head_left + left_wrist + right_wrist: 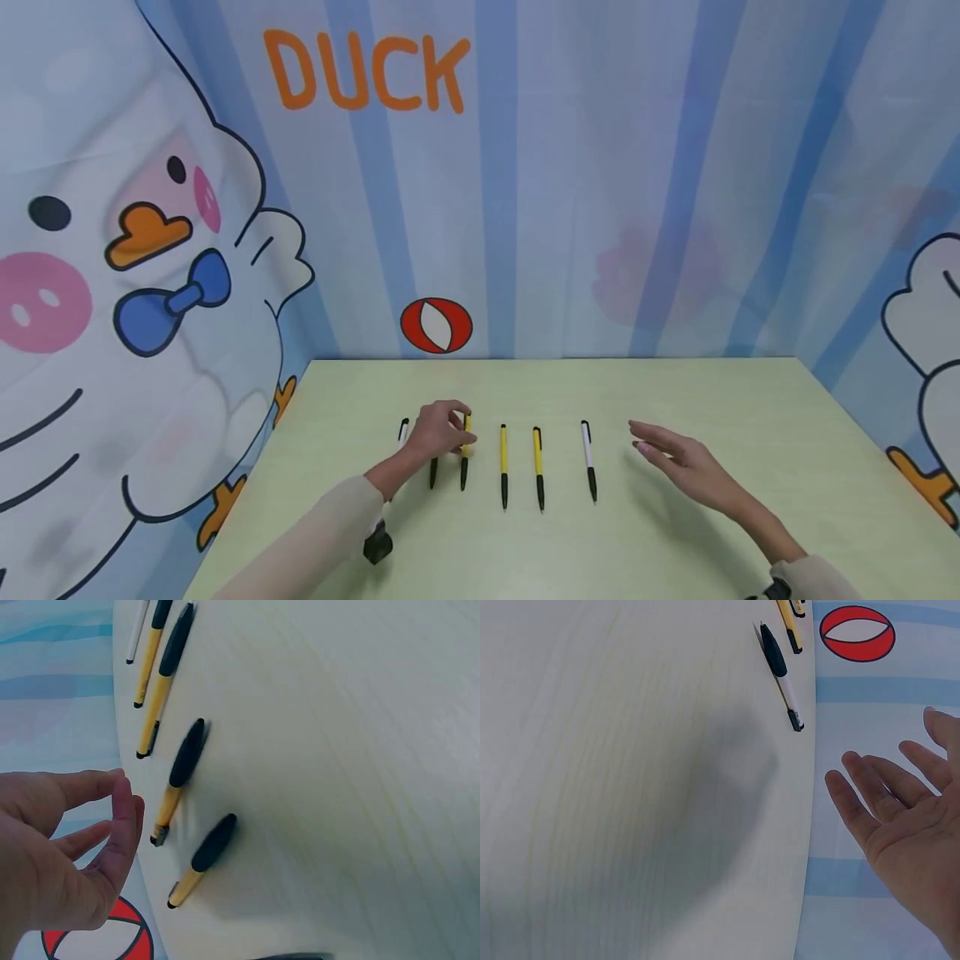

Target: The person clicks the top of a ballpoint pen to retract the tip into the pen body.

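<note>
Several pens lie in a row on the table, their black grips toward me. My left hand (437, 429) is over the left part of the row, fingers loosely curled, thumb and forefinger around the top of a yellow pen (464, 473) in the head view. In the left wrist view my left hand (82, 840) shows no pen between its fingertips, and that yellow pen (180, 776) lies beside them. A white pen (403, 428) and another yellow pen (433, 473) are partly hidden by this hand. My right hand (686, 467), fingers extended, hovers right of the rightmost white pen (588, 458), holding nothing.
Two more yellow pens, the nearer-left one (504, 462) and its neighbour (538, 467), lie mid-row. The pale table (570, 558) ends at a blue striped backdrop (570, 208) with printed ducks. Black devices (378, 543) sit at both wrists.
</note>
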Available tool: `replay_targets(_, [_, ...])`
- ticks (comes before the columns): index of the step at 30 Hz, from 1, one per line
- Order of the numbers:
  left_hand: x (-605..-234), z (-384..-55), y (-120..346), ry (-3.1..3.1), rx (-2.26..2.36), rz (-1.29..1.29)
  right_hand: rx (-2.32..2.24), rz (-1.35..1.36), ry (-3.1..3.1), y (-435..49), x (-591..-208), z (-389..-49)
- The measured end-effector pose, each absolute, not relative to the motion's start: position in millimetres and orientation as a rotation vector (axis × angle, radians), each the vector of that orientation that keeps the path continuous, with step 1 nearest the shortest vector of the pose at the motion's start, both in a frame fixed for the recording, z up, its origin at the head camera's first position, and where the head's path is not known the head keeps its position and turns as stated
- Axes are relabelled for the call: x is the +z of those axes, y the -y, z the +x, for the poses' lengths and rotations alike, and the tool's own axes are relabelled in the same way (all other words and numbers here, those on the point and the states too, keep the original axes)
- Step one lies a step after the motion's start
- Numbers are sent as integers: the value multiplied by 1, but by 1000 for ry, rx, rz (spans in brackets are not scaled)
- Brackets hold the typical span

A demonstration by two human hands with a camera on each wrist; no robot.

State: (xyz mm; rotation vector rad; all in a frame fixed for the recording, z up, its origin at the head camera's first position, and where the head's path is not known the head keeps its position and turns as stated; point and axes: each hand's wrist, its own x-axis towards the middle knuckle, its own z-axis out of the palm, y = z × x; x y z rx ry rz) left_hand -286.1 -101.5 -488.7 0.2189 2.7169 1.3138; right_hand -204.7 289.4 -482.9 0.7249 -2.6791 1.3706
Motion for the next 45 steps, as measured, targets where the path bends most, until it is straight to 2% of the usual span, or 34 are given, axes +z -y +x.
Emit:
replay_targets(5, [-481, -282, 85, -2567, 1355, 323, 1388, 694, 2688, -295, -485, -206])
replay_targets(9, [-485, -278, 69, -2539, 1215, 387, 1421, 692, 2688, -296, -485, -207])
replay_targets(22, [-497, -273, 32, -2743, 843, 353, 1425, 649, 2730, -295, -484, -199])
replay_targets(33, [-492, -274, 42, -2609, 1092, 272, 1450, 659, 2718, -299, -484, -198])
replay_targets(45, [-485, -257, 62, -2392, 1413, 213, 1472, 705, 2703, -294, -482, -199])
